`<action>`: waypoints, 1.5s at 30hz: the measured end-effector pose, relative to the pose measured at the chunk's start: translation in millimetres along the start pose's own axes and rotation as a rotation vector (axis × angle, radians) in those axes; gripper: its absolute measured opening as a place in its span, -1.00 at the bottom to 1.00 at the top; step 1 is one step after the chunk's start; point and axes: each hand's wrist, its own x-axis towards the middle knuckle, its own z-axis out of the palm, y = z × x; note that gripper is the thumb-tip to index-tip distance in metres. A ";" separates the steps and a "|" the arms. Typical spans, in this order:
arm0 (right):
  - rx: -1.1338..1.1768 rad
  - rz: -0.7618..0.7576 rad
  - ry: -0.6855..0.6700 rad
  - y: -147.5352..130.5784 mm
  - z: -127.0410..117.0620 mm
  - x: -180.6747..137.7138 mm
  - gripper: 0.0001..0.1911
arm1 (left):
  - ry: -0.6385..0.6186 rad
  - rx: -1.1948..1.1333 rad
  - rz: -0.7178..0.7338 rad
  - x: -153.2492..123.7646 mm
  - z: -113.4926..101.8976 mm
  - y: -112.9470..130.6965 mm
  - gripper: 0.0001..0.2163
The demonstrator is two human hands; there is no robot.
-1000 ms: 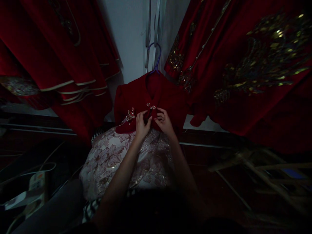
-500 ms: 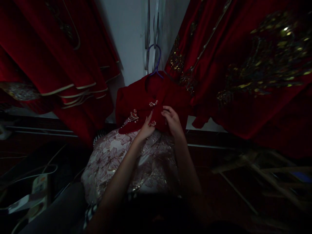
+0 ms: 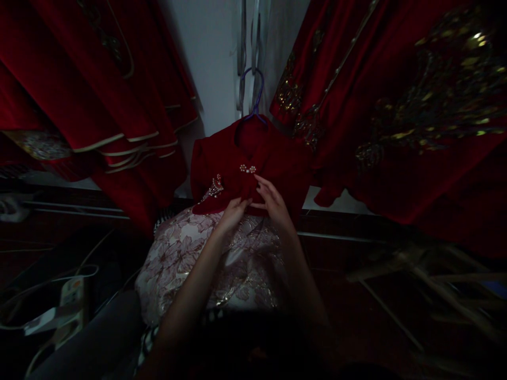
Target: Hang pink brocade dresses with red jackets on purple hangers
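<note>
A short red jacket (image 3: 277, 158) hangs on a purple hanger (image 3: 256, 100), with a pale skirt patterned in mauve flowers (image 3: 178, 248) below it. My left hand (image 3: 233, 215) is closed on the jacket's lower front, fingertips pinched at the opening. Close beside it, my right hand (image 3: 273, 203) rests against the jacket with fingers spread. One of its fingers reaches just under the upper beaded clasp (image 3: 247, 169), while the thumb side meets my left fingertips. The lower clasp is hidden by my hands. A beaded ornament (image 3: 215, 187) sits on the jacket's left side.
Red garments with pale piping (image 3: 119, 105) hang on the left. To the right hangs a red garment with gold sequins (image 3: 447, 100). On the floor are a power strip (image 3: 71, 298) with cables at left and a blurred wooden frame (image 3: 415, 274) at right.
My right hand has come down and left toward my left hand, its fingers spreading apart. The lower clasp, visible before, is now covered. My left fingertips have drawn in and lowered.
</note>
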 end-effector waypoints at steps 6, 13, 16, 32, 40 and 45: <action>-0.118 0.012 0.001 7.1 -16.3 2.4 -0.67 | -0.012 0.215 0.124 16.3 -33.9 -9.8 -0.74; -0.254 -0.035 0.015 -24.2 -9.7 -10.6 -0.70 | 0.469 0.204 0.391 5.1 -45.0 4.8 -0.70; -0.258 -0.039 -0.027 -33.3 2.2 -16.8 -0.73 | 0.579 0.070 0.412 3.1 -45.4 6.0 -0.63; -0.461 -0.070 -0.085 12.1 30.5 -9.9 -0.51 | 0.235 0.570 0.351 -3.5 -54.0 -3.2 -0.57; -0.369 -0.020 -0.166 7.4 7.9 -10.3 -0.62 | 0.317 0.661 0.580 -1.3 -40.4 -3.6 -0.75; -0.354 0.002 -0.156 -1.0 2.0 -10.9 -0.70 | 0.580 0.712 0.622 22.7 -58.8 -9.1 -0.66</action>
